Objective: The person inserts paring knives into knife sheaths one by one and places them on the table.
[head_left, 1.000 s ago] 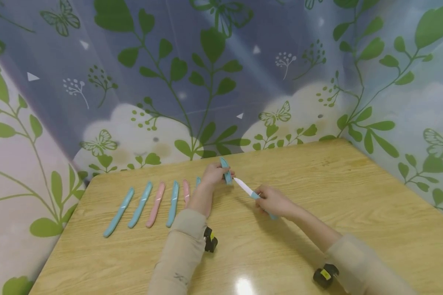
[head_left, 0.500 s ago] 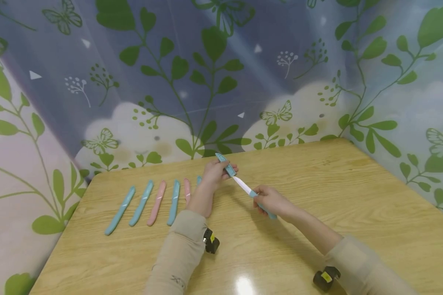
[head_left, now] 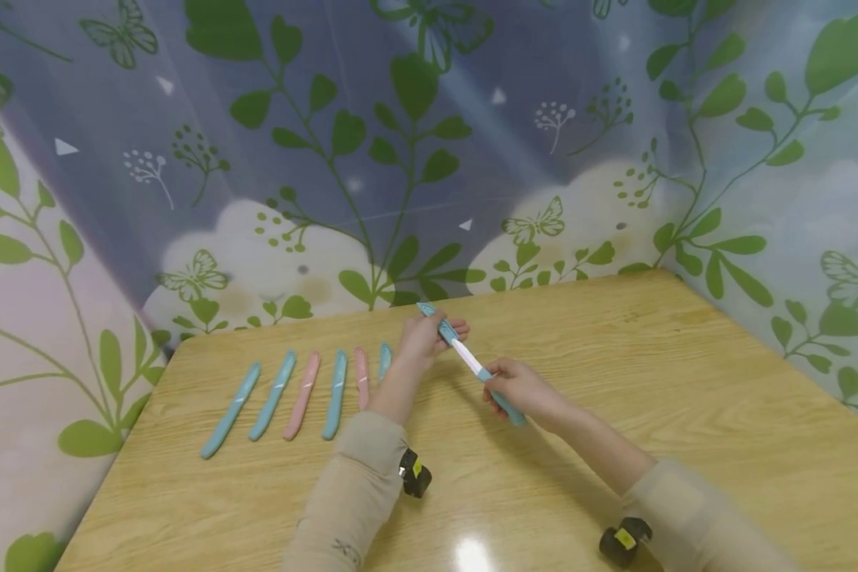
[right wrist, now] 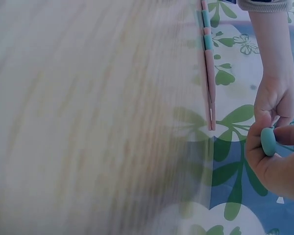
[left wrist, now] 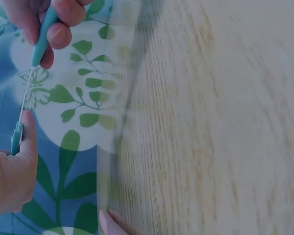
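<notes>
My left hand [head_left: 422, 338] holds a blue blade sheath [head_left: 446, 330] between thumb and fingers, its other fingers stretched out beneath. My right hand [head_left: 525, 389] grips the blue handle [head_left: 511, 409] of a small knife with a white blade [head_left: 467, 357]. The blade points up and left, in line with the sheath, its tip right at the sheath's mouth. Both are held above the table. In the left wrist view the thin blade [left wrist: 26, 93] spans the gap between the two hands. The right wrist view shows the rounded handle end [right wrist: 268, 142] in the right fist.
Several sheathed knives lie in a row on the wooden table [head_left: 686, 381] at left, among them a blue one [head_left: 230, 411] and a pink one [head_left: 302, 396]. My left forearm covers the row's right end. A patterned curtain [head_left: 429, 159] hangs behind the table's back edge.
The left hand has tilted the sheath from nearly upright to line up with the blade. The right hand has shifted slightly left, and the blade tip has come to the sheath's mouth.
</notes>
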### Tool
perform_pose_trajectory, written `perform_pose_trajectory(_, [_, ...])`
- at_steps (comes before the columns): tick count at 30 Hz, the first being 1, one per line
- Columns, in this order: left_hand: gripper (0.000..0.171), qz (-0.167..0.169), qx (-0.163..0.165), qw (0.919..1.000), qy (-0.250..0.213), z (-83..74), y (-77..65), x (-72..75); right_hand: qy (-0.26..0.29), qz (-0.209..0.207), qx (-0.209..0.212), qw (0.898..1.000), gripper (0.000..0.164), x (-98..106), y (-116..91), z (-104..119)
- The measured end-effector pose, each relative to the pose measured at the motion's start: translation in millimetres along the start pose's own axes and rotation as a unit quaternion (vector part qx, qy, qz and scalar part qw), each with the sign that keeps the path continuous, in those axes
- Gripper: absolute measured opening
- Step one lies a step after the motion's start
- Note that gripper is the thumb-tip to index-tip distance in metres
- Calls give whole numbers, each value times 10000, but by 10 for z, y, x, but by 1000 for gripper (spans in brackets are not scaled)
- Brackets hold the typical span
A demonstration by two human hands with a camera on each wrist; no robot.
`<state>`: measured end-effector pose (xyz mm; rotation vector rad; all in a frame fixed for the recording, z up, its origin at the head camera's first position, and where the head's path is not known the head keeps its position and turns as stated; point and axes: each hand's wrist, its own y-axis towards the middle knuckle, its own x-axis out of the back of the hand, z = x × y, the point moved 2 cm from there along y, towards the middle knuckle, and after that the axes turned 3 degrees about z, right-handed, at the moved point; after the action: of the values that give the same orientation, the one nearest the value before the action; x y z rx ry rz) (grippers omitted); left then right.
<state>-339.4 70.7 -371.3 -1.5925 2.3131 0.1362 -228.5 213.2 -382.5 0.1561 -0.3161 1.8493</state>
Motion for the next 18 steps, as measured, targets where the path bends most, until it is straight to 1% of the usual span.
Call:
perform_pose_trajectory(3, [45, -47, 0, 9998, -175, 0, 4, -19, 42, 9, 6, 10000, 32, -13, 9, 3])
perform_pose_trajectory(6, [45, -122, -8, 9984, -549, 2, 5, -32, 108, 14, 18, 9999, 34, -30, 15, 14])
perform_pose_trajectory(9, [44, -248, -53, 9944, -1028, 3, 4, -51, 316, 19, -16, 9995, 35, -55, 21, 26])
perform_pose_trajectory(12, [43, -401, -93, 9880, -1491, 4, -4, -80, 570, 22, -74, 9983, 35, -88, 27, 31])
perform_pose_trajectory(14, [40, -510, -98, 9831, -1756, -1, -14, -108, 710, 13, -85, 9974, 36, -112, 34, 37])
perform_pose_trajectory(18, [20, -779, -95, 9716, -2232, -31, -32, -162, 845, -24, -47, 9964, 36, -159, 50, 62])
